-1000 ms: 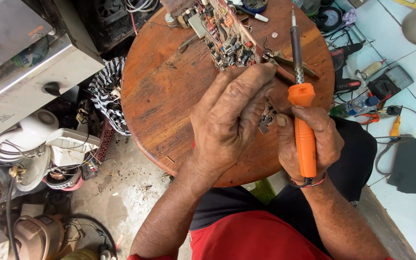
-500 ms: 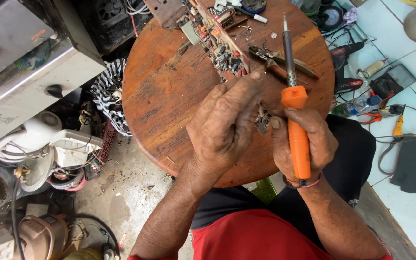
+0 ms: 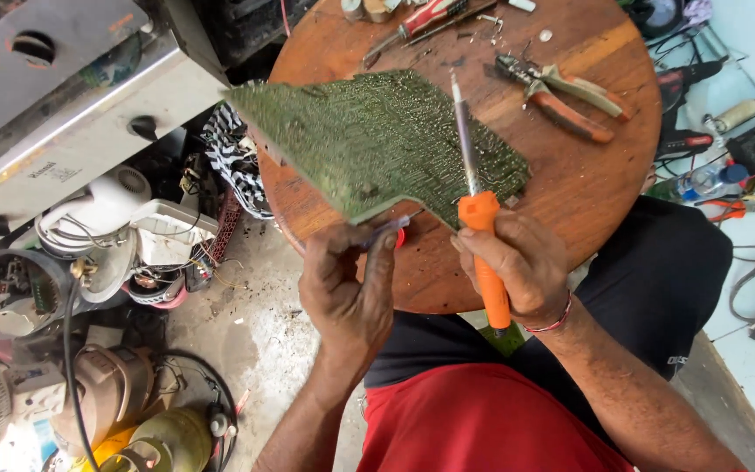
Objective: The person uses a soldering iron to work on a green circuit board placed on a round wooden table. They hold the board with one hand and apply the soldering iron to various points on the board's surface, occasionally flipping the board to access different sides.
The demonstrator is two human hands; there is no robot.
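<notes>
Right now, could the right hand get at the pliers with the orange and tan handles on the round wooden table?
Probably not straight away. The right hand is wrapped around the orange-handled soldering iron, so it is occupied. The pliers lie uncovered on the round wooden table beyond the green circuit board, with open tabletop between.

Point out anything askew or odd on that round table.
The green circuit board is tilted, solder side up, its corner overhanging the round wooden table edge, lifted by the left hand. The right hand holds the orange soldering iron against it.
</notes>
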